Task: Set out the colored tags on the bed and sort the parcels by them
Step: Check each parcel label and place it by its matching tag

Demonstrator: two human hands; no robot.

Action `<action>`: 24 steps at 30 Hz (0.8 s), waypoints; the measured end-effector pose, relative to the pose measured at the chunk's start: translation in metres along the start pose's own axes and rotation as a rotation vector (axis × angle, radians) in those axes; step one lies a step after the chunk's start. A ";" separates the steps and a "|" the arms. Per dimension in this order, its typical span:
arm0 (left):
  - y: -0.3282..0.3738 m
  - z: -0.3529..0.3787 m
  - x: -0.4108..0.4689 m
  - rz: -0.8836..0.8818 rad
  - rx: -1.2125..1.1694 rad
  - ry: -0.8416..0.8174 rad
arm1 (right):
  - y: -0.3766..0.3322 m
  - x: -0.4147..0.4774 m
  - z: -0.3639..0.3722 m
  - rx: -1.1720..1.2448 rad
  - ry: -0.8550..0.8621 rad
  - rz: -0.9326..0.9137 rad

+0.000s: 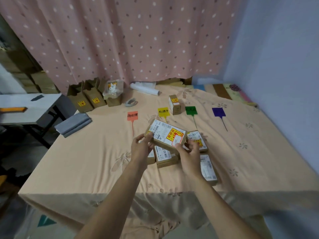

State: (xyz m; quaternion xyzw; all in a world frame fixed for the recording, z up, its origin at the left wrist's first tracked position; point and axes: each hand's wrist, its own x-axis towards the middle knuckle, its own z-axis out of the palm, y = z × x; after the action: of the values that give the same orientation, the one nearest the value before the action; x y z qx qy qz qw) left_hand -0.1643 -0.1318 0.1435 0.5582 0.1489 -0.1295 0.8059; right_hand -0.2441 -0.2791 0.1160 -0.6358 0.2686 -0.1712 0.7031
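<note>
Both hands hold one brown parcel point(166, 135) with a white shipping label and a yellow-red sticker, tilted above the bed. My left hand point(141, 147) grips its left end; my right hand point(189, 152) grips its lower right corner. Beneath lie several more labelled parcels point(165, 156), partly hidden by my hands. Four tags lie in a row further back: orange point(132, 115), yellow point(163, 112), green point(191, 110) and purple point(218, 112). One small parcel point(175, 104) stands upright between the yellow and green tags.
The peach bedsheet point(86, 161) covers the bed. Open brown boxes point(86, 100) stand along the curtain, with a white roll point(145, 89) and a tape roll point(131, 102). Folded grey cloth point(74, 124) lies at the left edge. A grey table point(25, 107) stands to the left.
</note>
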 end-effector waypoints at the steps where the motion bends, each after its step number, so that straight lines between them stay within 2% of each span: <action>1: 0.000 0.001 -0.002 -0.030 -0.016 -0.028 | 0.004 -0.002 -0.001 0.025 -0.036 0.030; 6: -0.002 0.011 -0.013 -0.056 0.125 -0.231 | 0.010 -0.007 -0.008 0.042 -0.218 0.138; 13: 0.017 0.019 -0.015 0.071 0.299 -0.316 | -0.001 -0.001 -0.027 0.132 -0.369 0.131; 20: 0.019 0.020 -0.021 0.079 0.309 -0.335 | -0.006 -0.006 -0.028 0.120 -0.368 0.117; 24: 0.016 0.021 -0.025 0.081 0.362 -0.402 | -0.014 -0.005 -0.028 0.103 -0.295 0.101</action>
State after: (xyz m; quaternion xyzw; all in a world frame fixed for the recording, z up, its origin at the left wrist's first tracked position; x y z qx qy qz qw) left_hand -0.1798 -0.1455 0.1739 0.6619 -0.0623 -0.2299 0.7107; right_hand -0.2632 -0.3005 0.1291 -0.6030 0.1848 -0.0541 0.7741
